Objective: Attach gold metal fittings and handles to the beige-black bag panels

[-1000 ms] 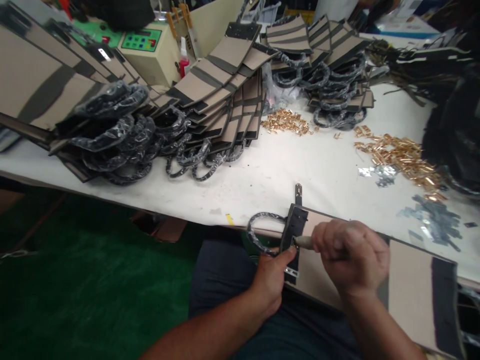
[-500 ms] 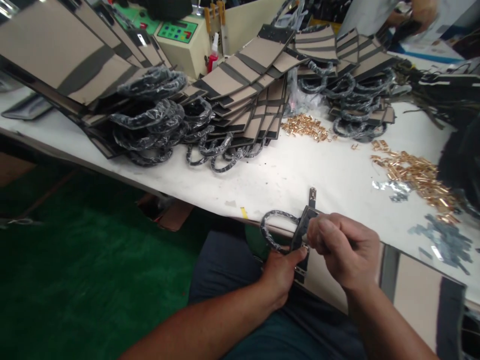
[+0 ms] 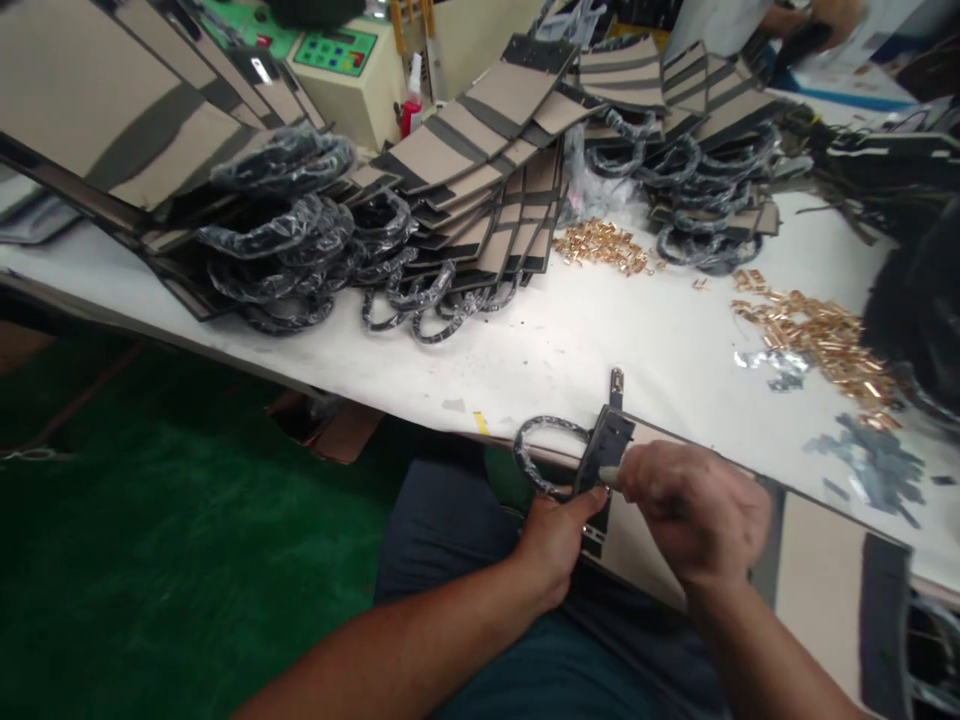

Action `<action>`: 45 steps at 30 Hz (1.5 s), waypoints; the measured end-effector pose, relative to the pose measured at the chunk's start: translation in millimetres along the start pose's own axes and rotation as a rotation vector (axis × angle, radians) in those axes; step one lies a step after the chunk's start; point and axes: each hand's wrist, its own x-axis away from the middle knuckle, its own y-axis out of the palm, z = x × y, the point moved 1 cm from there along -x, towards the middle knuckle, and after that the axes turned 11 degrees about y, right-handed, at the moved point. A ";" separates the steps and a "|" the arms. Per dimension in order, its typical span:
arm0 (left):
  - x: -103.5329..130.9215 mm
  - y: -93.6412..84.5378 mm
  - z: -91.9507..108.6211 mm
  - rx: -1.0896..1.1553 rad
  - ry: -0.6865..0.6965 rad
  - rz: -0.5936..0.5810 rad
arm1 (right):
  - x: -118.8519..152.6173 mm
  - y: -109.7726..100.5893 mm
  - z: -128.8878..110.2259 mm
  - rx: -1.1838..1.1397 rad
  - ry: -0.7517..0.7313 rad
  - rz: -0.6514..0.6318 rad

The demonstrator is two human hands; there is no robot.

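A long beige bag panel with dark bands lies across my lap and the table's front edge. From its dark end strip a plastic-wrapped loop handle sticks out to the left, and a short strap with a metal fitting points away from me. My left hand is closed on the panel's end, its thumb pressed on the dark strip. In my right hand, slightly blurred, the fingers wrap round a small tool whose pale tip meets the strip beside my left thumb; the rest is hidden.
Stacked panels with wrapped handles line the back of the white table. Gold-coloured metal fittings and flat grey pieces lie at the right. Behind stand a control box and a red bottle. Another person's hand shows at the top right.
My right hand has turned and shifted a little to the right, and the pale tool tip now shows clearly. The left hand keeps its grip. The whole view has shifted slightly.
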 end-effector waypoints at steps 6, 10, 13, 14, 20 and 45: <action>1.9 0.4 3.1 -0.008 -0.055 -0.014 | 1.6 -22.8 -2.6 0.100 -0.101 -0.020; 3.5 1.4 2.8 -0.008 -0.089 -0.033 | -9.3 -45.7 -5.9 0.722 0.163 0.044; 3.3 2.8 3.4 -0.033 -0.113 -0.038 | -18.0 -58.1 16.1 1.046 0.200 -0.020; 3.9 2.3 5.3 -0.054 -0.119 -0.047 | -19.7 -60.7 25.2 1.101 0.179 -0.040; 27.0 -22.6 49.6 -0.730 0.114 -0.395 | -21.3 -61.8 51.4 1.243 0.100 -0.020; -71.0 4.4 87.5 -1.926 1.398 -0.789 | -22.3 -29.5 57.1 1.218 0.074 0.180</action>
